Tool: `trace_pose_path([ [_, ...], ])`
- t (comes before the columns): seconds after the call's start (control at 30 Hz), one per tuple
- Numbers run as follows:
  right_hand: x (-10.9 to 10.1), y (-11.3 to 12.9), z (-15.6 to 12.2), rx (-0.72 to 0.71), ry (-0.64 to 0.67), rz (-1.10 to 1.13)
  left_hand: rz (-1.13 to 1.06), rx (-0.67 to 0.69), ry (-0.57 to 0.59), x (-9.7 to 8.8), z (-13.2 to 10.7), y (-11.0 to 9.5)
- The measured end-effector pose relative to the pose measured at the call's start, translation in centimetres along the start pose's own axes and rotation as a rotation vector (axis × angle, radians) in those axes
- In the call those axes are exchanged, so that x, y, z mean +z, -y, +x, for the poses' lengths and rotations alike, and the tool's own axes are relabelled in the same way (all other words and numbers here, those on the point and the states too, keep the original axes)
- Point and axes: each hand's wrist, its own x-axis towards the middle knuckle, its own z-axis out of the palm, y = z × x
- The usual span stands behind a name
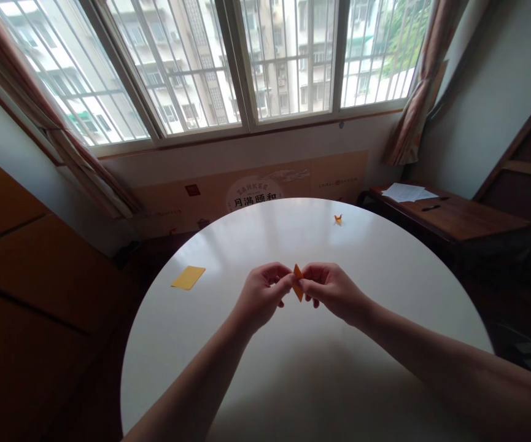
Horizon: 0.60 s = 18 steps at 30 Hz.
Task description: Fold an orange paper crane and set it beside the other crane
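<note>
As my left hand and right hand pinch the folded orange paper, it lies at my left's three o'clock, my right's nine; its long axis runs roughly twelve to six; neither hand is nearer.

A person's left hand and right hand pinch a narrow, diamond-shaped piece of folded orange paper between thumbs and fingers above a round white table. A small orange origami bird stands near the table's far edge, while yellow square paper lies at left, well apart from the hands. Beyond, tied curtains flank a barred window facing apartment buildings; at right, white sheets rest on a brown wooden surface.
</note>
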Motion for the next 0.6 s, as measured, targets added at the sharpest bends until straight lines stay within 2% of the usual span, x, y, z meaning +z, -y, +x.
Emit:
trace_pose_path([
  [0.23,0.0,0.1,0.2,0.105,-0.063,0.123,-0.091,-0.048,-0.058,-0.2,0.2,0.4],
  [0.6,0.2,-0.3,0.2,0.113,-0.002,0.137,0.078,0.019,0.053,0.0,-0.1,1.1],
])
